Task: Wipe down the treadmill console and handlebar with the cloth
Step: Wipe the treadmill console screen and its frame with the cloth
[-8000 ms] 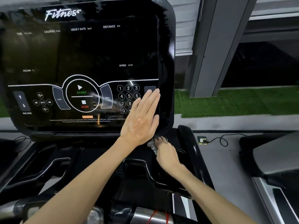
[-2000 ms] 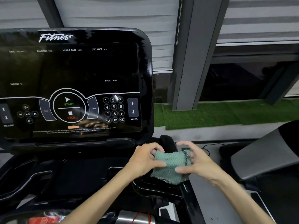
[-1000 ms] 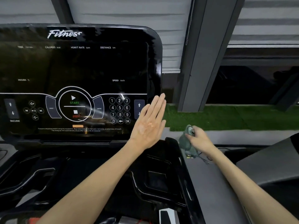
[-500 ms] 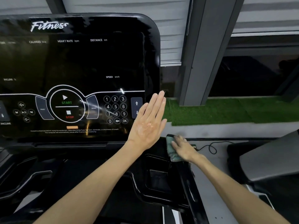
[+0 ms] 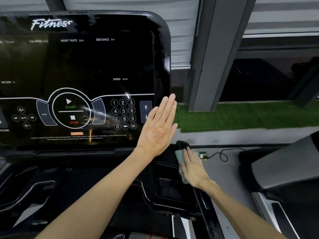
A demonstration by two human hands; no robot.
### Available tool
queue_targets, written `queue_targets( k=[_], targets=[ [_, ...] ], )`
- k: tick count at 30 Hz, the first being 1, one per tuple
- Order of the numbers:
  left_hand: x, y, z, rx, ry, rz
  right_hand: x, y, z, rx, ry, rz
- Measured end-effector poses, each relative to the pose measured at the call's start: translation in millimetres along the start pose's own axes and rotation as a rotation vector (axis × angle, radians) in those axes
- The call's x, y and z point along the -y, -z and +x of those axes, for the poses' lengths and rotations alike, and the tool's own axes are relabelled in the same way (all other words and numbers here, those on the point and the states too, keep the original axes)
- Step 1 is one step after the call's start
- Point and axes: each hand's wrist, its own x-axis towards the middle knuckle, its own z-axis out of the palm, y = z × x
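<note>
The left forearm (image 5: pixel 103 190) and the right forearm (image 5: pixel 241 209) are bare along all that shows, with no cloth on them. The left hand (image 5: pixel 158 133) and the right hand (image 5: pixel 193 168) are bare as well; a glossy sheen lies on the back of the left hand.

My left hand (image 5: pixel 158 128) stands flat before the console (image 5: pixel 86 66) corner and closes the way from the left to the handlebar (image 5: pixel 205 207). On its right side I find open floor (image 5: pixel 224 178); only a cable (image 5: pixel 222 154) lies there, and the next treadmill (image 5: pixel 284 169) farther right.
</note>
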Motion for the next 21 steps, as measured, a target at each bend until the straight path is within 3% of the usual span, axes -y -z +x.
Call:
queue_targets(
  k=[8,16,21],
  targets=[
    [-1,4,-1,0.013,0.016,-0.021,-8,-6,-76,0.046,0.032,0.039],
    [0,7,-23,0.049,0.011,-0.038,-1,5,25,0.08,-0.06,0.002],
    [3,4,-31,0.069,-0.007,0.014,2,12,80,0.202,-0.126,0.013]
  ],
)
